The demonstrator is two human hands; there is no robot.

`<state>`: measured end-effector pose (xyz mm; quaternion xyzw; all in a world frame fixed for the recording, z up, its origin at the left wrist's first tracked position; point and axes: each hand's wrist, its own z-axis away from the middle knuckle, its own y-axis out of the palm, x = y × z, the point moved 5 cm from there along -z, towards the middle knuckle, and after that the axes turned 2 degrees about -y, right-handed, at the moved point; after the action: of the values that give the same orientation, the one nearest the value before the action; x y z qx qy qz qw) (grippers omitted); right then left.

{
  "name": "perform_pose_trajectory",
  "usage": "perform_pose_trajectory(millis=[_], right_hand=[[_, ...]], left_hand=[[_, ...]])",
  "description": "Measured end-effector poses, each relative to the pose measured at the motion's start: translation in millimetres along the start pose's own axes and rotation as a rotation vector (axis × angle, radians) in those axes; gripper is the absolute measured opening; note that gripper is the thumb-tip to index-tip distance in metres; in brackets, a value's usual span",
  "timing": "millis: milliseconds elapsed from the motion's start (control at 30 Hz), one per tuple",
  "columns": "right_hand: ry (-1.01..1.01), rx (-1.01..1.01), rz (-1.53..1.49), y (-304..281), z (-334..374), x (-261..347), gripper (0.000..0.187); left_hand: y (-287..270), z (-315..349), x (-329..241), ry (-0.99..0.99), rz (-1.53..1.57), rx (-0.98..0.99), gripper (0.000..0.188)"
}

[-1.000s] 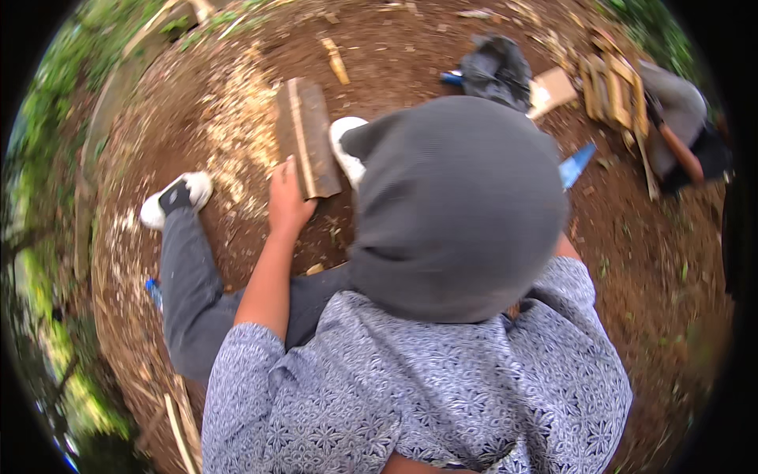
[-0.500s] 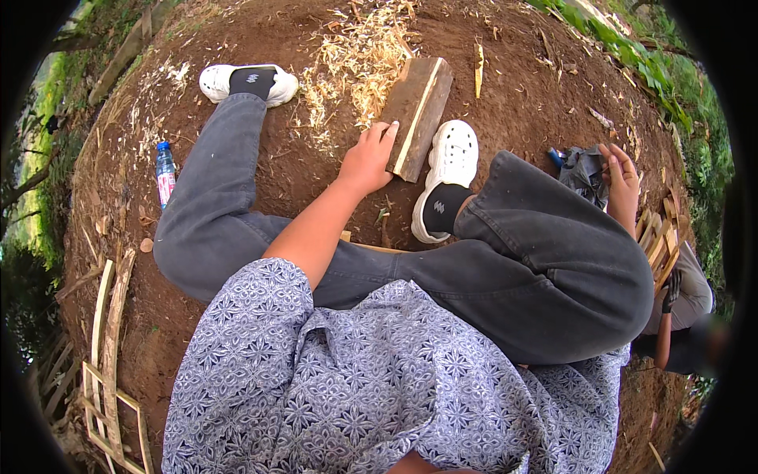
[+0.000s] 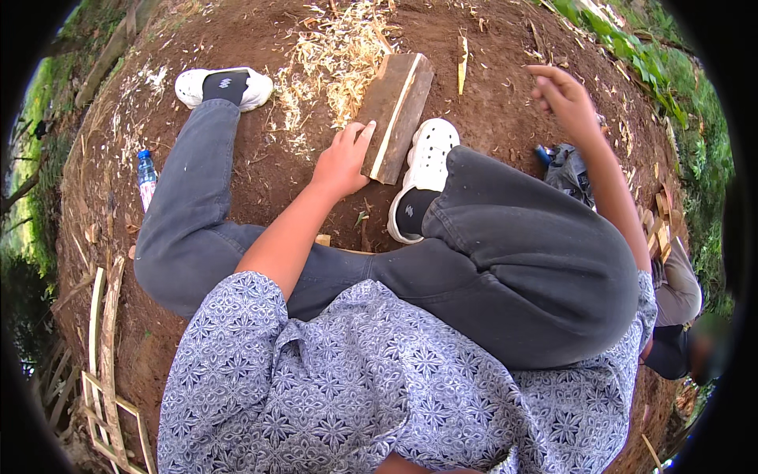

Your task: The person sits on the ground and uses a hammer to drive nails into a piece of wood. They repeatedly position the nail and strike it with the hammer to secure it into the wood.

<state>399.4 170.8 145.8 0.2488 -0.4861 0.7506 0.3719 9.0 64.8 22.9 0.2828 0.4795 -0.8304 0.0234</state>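
A dark brown wooden block (image 3: 387, 114) with a pale strip along its length lies on the soil, close beside my right shoe (image 3: 430, 156). My left hand (image 3: 345, 160) grips the near left edge of this block, fingertips on its upper face. Raised in the air on the right, my right hand (image 3: 562, 99) has the index finger stretched out to the left and the other fingers partly curled. I see nothing in it. Below that hand, beside my right forearm, lies a dark plastic bag (image 3: 570, 170) with a blue object (image 3: 543, 155) at its left.
Pale wood shavings (image 3: 347, 55) lie beyond the block, with a yellowish sliver (image 3: 463, 67) to their right. A bottle (image 3: 147, 178) stands by my left leg. Wooden strips (image 3: 109, 347) are at lower left. On the right are stacked wood pieces (image 3: 659, 229) and another person (image 3: 675, 304).
My right hand has left the plastic bag and moved up and to the left. My left hand stays on the wooden block. The whole view has shifted slightly.
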Motion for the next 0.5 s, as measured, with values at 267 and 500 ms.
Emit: perform_pose_trajectory(millis=[267,500], right_hand=[[-0.026,0.204,0.319,170.2,-38.0,-15.1,0.105],[-0.057,0.195,0.256,208.6,-31.9,-19.3,0.111]], left_hand=[[1.2,-8.6,-4.4,0.107,0.008,-0.036,0.108],[2.8,-8.3,-0.5,0.096,-0.006,-0.032,0.108]])
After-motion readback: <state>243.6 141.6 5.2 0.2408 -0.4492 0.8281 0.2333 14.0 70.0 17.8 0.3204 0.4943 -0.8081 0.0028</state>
